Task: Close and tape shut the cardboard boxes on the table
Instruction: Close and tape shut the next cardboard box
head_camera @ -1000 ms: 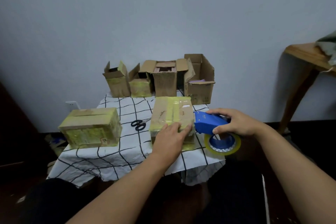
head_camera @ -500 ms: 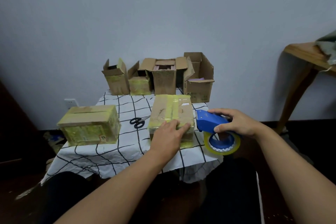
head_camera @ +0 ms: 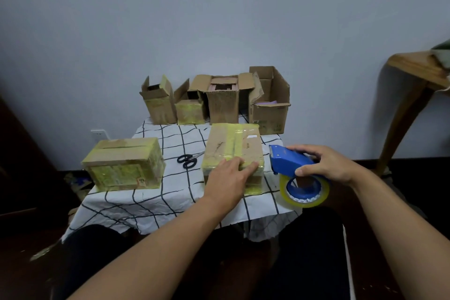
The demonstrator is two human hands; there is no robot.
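Little has changed since a moment ago: the left hand (head_camera: 227, 179) still lies flat, fingers straight, on the near end of the taped box (head_camera: 233, 151) mid-table, and the right hand (head_camera: 325, 164) still grips the blue tape dispenser (head_camera: 291, 161) beside it. Behind, four open boxes (head_camera: 222, 100) stand; the rightmost possibly holds something pale purple.

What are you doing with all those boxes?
A person is taping boxes shut. The left hand presses flat on a closed box in the middle of the table, while the right hand holds a blue tape dispenser just beside it. Another box on the left is already taped. Four open boxes wait at the back, and scissors lie between.
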